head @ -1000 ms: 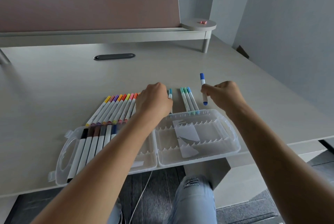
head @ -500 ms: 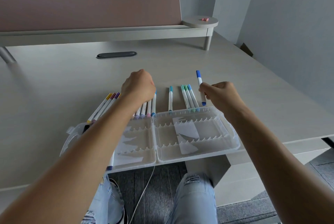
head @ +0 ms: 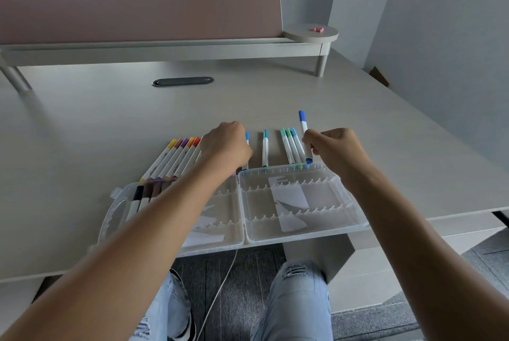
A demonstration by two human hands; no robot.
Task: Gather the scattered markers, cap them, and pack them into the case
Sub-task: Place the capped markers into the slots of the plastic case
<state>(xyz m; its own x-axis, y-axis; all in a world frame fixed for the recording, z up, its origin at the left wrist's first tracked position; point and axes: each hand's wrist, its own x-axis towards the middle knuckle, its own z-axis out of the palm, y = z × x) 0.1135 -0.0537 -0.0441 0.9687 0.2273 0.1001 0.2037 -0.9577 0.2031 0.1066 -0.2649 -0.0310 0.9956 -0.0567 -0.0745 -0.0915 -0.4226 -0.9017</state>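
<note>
Head view: my right hand [head: 334, 149] pinches the blue marker [head: 304, 131] in its fingers above the open case [head: 349, 204] for slotting; my left hand [head: 225, 145] curls over markers on the bench [head: 110, 120], grip hidden.

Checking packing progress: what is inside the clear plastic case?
The clear plastic marker case holds a few dark-capped markers in its left half and white paper slips in the right. The left forearm hides part of the left half.
</note>
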